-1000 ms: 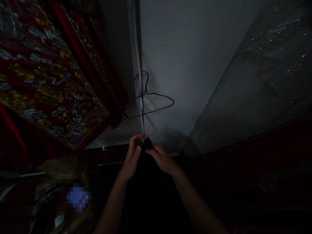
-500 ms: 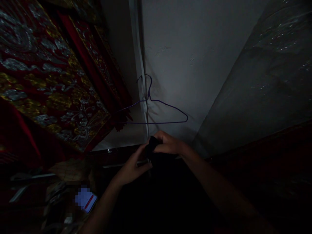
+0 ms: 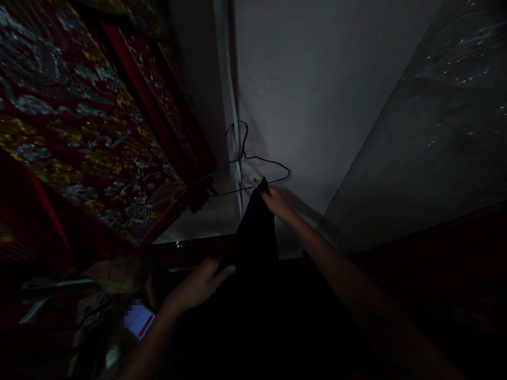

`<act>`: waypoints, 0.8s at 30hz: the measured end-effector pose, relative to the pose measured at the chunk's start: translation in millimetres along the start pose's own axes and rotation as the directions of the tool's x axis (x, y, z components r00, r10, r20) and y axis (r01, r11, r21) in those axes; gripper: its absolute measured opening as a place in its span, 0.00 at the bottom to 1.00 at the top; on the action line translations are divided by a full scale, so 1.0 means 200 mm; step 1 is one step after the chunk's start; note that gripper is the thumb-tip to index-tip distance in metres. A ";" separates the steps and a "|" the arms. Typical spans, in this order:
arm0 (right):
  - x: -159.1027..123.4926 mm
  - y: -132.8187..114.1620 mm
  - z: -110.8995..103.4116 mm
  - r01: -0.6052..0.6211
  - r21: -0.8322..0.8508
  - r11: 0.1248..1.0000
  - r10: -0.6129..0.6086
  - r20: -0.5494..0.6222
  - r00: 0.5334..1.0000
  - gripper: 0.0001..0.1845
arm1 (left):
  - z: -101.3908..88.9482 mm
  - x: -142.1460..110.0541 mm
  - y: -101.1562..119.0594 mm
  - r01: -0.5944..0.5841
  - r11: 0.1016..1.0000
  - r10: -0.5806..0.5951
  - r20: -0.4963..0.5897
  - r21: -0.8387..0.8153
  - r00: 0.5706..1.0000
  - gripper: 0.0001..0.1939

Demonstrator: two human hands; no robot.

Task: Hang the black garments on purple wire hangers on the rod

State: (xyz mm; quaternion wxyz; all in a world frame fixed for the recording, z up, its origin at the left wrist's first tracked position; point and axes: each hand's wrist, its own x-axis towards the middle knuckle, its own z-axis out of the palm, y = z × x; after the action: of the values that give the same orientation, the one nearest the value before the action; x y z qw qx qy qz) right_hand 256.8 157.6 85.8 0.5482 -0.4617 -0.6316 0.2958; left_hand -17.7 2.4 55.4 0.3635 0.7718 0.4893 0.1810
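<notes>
black cloth point(image 3: 257, 232), probably a garment, is held in both hands point(image 3: 276, 202).

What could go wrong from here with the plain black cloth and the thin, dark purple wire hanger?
The right hand pinches the plain black cloth by its narrow peak, so it might slip free.
That peak overlaps the lower bar of the thin, dark purple wire hanger in view, so it could snag.
The hanger's left side overlaps dark red fringe, which might tangle.
</notes>
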 end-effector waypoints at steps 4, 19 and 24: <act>-0.01 0.11 -0.04 -0.092 -0.106 0.990 0.097 0.034 0.995 0.17 | -0.13 0.00 -0.07 -0.033 0.986 0.045 -0.073 0.162 0.996 0.19; -0.33 -0.21 -0.39 -0.093 -0.314 0.945 0.059 -0.116 0.991 0.23 | -0.55 0.22 0.20 -0.274 0.909 0.402 -0.492 0.313 0.772 0.12; -0.46 -0.24 -0.35 0.067 -0.217 0.974 -0.039 0.133 0.990 0.15 | -0.54 0.37 0.32 -0.400 0.856 0.514 -0.453 0.327 0.729 0.12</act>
State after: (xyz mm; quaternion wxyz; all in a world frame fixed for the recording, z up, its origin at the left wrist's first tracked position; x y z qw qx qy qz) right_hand 309.0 46.4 105.4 0.4594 -0.4827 -0.7066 0.2380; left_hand -12.0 92.4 169.5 0.0773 0.8224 0.3794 0.4168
